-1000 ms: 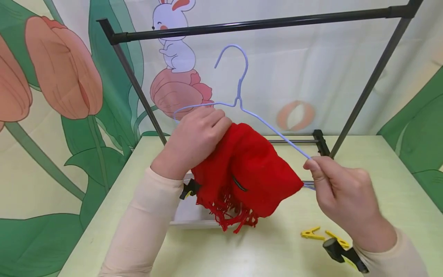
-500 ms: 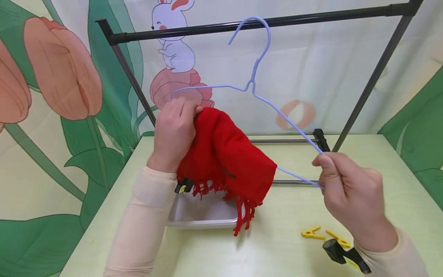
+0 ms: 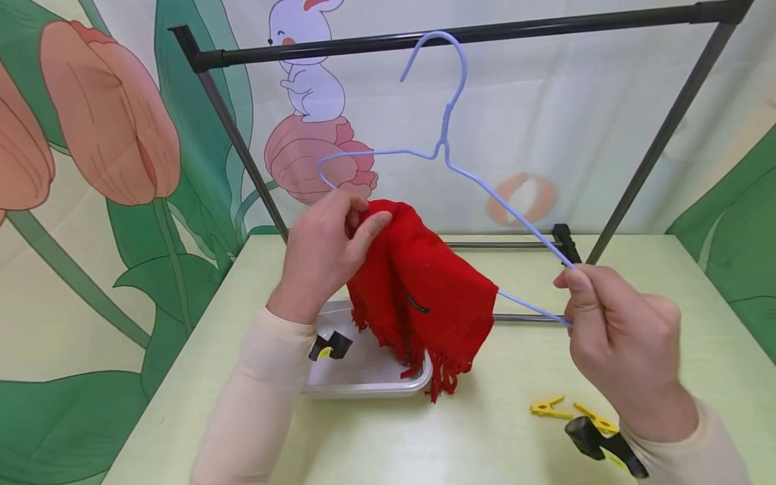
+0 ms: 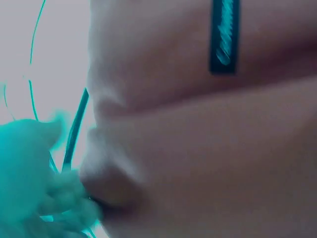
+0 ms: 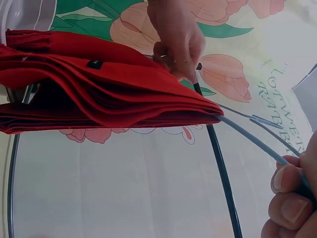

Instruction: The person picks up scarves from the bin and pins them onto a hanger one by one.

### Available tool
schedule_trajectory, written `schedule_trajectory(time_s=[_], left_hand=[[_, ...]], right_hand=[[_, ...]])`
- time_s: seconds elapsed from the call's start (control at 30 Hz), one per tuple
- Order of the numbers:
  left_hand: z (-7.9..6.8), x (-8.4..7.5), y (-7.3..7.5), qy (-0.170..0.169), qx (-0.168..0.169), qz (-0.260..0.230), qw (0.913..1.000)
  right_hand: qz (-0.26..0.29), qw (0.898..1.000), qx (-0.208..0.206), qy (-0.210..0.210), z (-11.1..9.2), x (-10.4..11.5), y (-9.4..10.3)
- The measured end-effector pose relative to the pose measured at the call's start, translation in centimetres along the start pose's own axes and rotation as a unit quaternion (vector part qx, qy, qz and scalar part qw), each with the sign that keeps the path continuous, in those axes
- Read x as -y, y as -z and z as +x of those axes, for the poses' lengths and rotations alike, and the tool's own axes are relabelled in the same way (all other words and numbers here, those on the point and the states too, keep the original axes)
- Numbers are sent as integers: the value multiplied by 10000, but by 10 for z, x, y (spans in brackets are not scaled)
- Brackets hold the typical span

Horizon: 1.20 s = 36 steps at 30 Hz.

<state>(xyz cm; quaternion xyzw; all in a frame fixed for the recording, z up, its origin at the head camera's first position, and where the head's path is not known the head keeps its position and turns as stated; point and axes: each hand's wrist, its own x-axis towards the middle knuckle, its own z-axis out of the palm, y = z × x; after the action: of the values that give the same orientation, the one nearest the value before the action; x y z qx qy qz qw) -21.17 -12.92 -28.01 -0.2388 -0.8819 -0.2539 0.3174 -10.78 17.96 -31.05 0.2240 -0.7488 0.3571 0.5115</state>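
Note:
A red fringed scarf [image 3: 436, 283] hangs folded over the lower bar of a thin blue clothes hanger [image 3: 509, 209]. My right hand [image 3: 624, 337] grips the hanger's right corner, thumb and fingers curled round the wire, as the right wrist view also shows. At the scarf's upper left edge is my left hand [image 3: 321, 252]. Its fingers curl at the cloth near the hanger's left end, and its thumb lies along the front; the fingertips are partly hidden. In the right wrist view the scarf [image 5: 124, 94] shows its stacked layers. The left wrist view is tinted and blurred.
A black rack bar [image 3: 545, 27] crosses behind the hanger's hook, on slanted posts. Below the scarf, a white tray [image 3: 364, 391] sits on the pale table [image 3: 485, 438]. Two yellow clothespins [image 3: 548, 408] lie near my right wrist. A printed curtain [image 3: 576, 135] hangs behind.
The hanger has risen from a second ago, its hook now overlapping the rack bar in view. My left hand moved left with the scarf, then back slightly right, and its thumb has spread from the fingers.

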Motion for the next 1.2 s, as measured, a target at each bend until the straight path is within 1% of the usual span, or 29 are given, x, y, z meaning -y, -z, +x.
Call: schedule_trajectory(time_s=[0.03, 0.1, 0.17, 0.2, 0.27, 0.3, 0.33, 0.4, 0.47, 0.53, 0.57, 0.63, 0.7, 0.73, 0.77, 0.83, 0.87, 0.93, 1.0, 1.07, 1.13, 1.2], left_hand=[[1, -5, 0, 278, 199, -62, 9994], [4, -11, 0, 846, 607, -225, 9943], [8, -15, 0, 1360, 974, -344, 9853], [10, -16, 0, 1559, 1125, -368, 9807], [12, -17, 1, 1808, 1366, -298, 9735], [13, -16, 2, 1881, 1469, -195, 9709], [14, -16, 2, 1903, 1584, -64, 9688], [15, -16, 1, 1804, 1736, 209, 9679], [14, -15, 0, 1660, 1752, 362, 9698], [13, -15, -1, 1427, 1625, 369, 9756], [12, -14, -1, 1278, 1473, 308, 9803], [10, -13, -3, 881, 1060, 187, 9903], [9, -12, -5, 305, 585, 209, 9976], [9, -12, -6, -14, 338, 256, 9991], [9, -11, -7, -331, 95, 319, 9989], [10, -12, -8, -909, -336, 466, 9942], [11, -12, -8, -1159, -519, 519, 9905], [12, -12, -9, -1532, -787, 556, 9835], [14, -13, -8, -1819, -887, 563, 9777], [14, -12, -7, -2077, -838, 558, 9730], [13, -11, -7, -2231, -616, 575, 9712], [11, -9, -7, -2263, -293, 701, 9711]], right_hand=[[12, 10000, -14, 6, 0, 0, 0], [39, 10000, -49, 20, 0, 0, -1], [56, 9999, -78, 43, -1, -1, -2], [34, 9999, -79, 58, -1, -1, -2], [14, 9999, -71, 80, -2, -2, -3], [0, 9999, -64, 89, -2, -2, -3], [-4, 9999, -80, 95, -3, -3, -3], [-19, 9999, -87, 95, -3, -3, -3], [-41, 9999, -45, 115, -3, -3, -3], [-55, 9998, 0, 170, -3, -3, -2], [-74, 9997, 56, 208, -3, -3, -1], [-143, 9993, 167, 295, -2, -3, 0], [-226, 9986, 289, 380, -2, -3, 1], [-271, 9981, 362, 417, -1, -3, 1], [-319, 9975, 441, 455, -1, -3, 2], [-367, 9964, 561, 511, -1, -3, 2], [-375, 9960, 611, 537, -1, -3, 2], [-363, 9955, 655, 577, -1, -3, 2], [-331, 9955, 661, 590, -1, -3, 1], [-314, 9957, 647, 586, 0, -3, 1], [-268, 9968, 549, 518, -1, -3, 1], [-203, 9981, 402, 419, -1, -2, 0]])
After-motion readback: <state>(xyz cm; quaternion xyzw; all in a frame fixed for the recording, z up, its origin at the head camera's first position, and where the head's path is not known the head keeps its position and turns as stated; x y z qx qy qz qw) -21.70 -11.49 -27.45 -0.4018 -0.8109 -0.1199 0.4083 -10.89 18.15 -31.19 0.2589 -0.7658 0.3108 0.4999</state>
